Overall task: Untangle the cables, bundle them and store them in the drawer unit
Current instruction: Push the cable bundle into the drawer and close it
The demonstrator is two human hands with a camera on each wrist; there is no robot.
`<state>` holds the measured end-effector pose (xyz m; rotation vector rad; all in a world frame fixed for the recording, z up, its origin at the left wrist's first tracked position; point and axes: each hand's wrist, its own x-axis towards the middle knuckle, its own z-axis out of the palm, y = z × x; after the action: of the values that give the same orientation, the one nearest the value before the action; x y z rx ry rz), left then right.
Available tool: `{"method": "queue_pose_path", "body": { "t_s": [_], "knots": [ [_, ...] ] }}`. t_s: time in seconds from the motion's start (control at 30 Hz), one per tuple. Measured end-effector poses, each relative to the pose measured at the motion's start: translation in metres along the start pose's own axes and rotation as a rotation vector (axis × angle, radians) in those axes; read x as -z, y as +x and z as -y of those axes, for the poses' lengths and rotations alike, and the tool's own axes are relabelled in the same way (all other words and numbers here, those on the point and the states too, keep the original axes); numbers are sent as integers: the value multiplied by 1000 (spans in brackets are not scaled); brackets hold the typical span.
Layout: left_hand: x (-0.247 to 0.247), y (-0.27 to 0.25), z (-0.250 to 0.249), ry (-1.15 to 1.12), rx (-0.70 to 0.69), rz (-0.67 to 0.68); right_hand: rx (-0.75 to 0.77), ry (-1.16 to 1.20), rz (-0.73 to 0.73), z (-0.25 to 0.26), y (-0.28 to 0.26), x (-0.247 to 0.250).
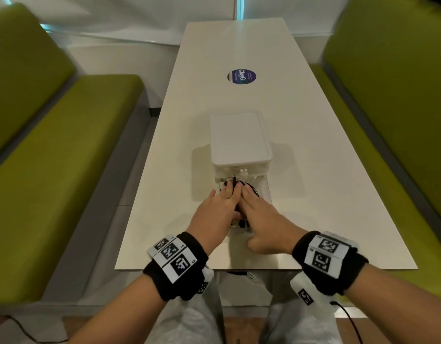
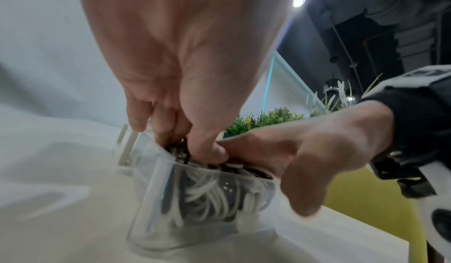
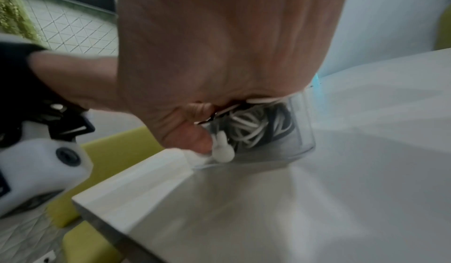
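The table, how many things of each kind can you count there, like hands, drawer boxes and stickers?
Hands: 2, the left hand and the right hand
Drawer unit: 1
Pulled-out clear drawer with black and white cables: 1
Round sticker: 1
Total: 5

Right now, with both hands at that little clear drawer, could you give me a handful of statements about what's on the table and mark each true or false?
1. The clear plastic pulled-out drawer holds both white and black cables. True.
2. The left hand rests idle on the green bench. False: its fingers reach down onto the cables in the drawer.
3. The white plastic drawer unit stands on the long white table. True.
4. The right hand is lifting the unit's lid. False: it lies over the open drawer, on the cables.
5. A round dark sticker lies on the table beyond the unit. True.
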<state>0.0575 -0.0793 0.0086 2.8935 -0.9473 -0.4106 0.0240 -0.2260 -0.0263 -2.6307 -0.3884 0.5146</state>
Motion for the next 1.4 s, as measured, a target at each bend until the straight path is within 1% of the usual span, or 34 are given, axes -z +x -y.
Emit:
{"method": "queue_pose_path", "body": {
  "t_s": [0.07,0.1,0.13,0.17,0.23,0.3,0.33,0.47,0.5,0.6,0.67,0.73,0.77,0.83,0.9,0.97,1.03,1.13,1.23,1.3,1.4],
  "knots": [
    [-2,2,3,2,-6,21,38,204,13,-5,-2,12],
    [-3,3,4,4,-3,33,33,268,33,-8,-4,18],
    [-4,5,5,10,-3,41,28,283,59,-11,-6,24],
    [-4,7,5,10,-4,37,36,248,80,-13,-6,28],
    [-2,11,5,-1,-14,6,62,82,94,-14,-4,25],
    [1,15,6,2,-20,-18,79,-79,79,-16,-2,15],
    [2,18,7,4,-22,-25,84,-112,55,-16,-2,11],
    [11,22,9,11,-11,-56,159,-135,-86,-15,-5,2],
    [12,22,9,3,-1,-54,151,-139,-106,-11,-5,1],
    [11,18,8,33,22,-42,50,-140,-144,-1,-1,6],
    [4,13,6,76,-8,-30,48,-187,-156,1,1,10],
    [-9,7,3,110,-60,-40,48,-160,-162,-2,0,7],
    [-14,5,2,93,-70,-66,47,-143,-170,-3,-1,3],
    [-17,2,0,-3,-41,-134,49,-139,-182,-5,-2,-2],
    [-18,-3,3,-159,-1,-205,47,-156,-186,-6,-1,-5],
    [-18,-7,6,-281,7,-278,41,-157,-184,-6,2,-5],
    [-22,-8,9,-335,11,-308,32,-156,-189,-5,4,-6],
    [-22,-3,12,-251,-24,-253,18,-160,-219,-4,5,-9],
    [-23,1,12,-69,-47,-183,-6,-144,-239,-4,7,-10],
    [-26,2,12,63,-61,-165,-15,-130,-231,-4,7,-10],
    [-26,6,12,174,-75,-110,-45,-109,-232,-1,11,-9]
  ]
}}
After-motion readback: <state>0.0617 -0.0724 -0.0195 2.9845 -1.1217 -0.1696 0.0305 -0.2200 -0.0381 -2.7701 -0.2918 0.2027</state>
